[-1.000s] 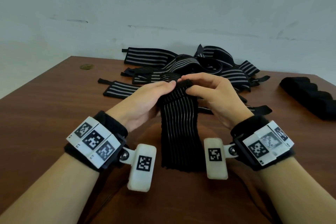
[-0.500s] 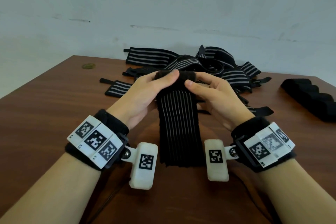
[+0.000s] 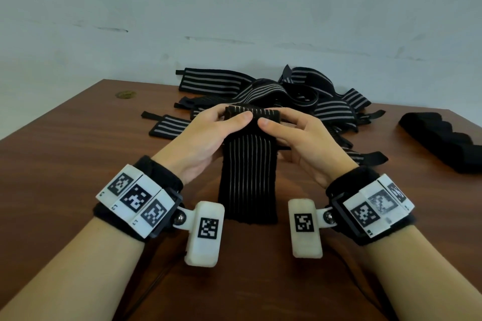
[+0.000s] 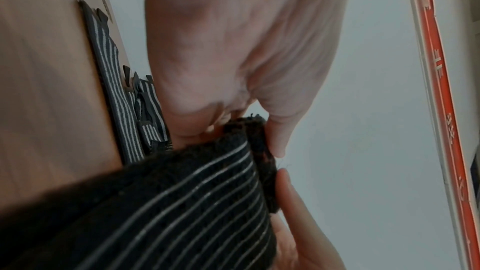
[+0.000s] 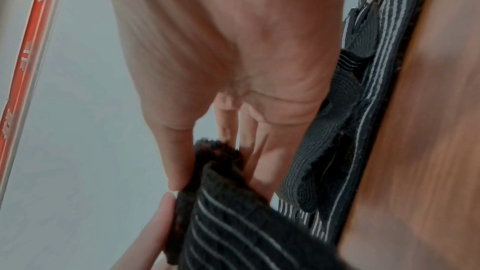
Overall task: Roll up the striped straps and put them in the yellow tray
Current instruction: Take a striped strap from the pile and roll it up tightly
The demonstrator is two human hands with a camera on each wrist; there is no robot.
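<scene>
A black strap with thin pale stripes [image 3: 247, 177] hangs toward me from both hands above the brown table [image 3: 65, 164]. Its top end is folded over into the beginning of a roll [image 3: 251, 113]. My left hand [image 3: 208, 135] pinches the left half of that fold, thumb in front and fingers behind. My right hand [image 3: 294, 135] pinches the right half the same way. The wrist views show the strap [image 4: 197, 208] [image 5: 233, 223] with its fuzzy black end held between thumbs and fingers. No yellow tray is in view.
A tangled pile of more striped straps [image 3: 260, 91] lies just behind the hands, with one flat strap [image 3: 167, 126] to the left. A black padded object [image 3: 440, 141] lies at the right table edge. A small round mark [image 3: 125, 94] sits far left.
Both hands have lifted the strap's top end up and away from me, and the fold at the top has turned over further. The hanging part looks shorter.
</scene>
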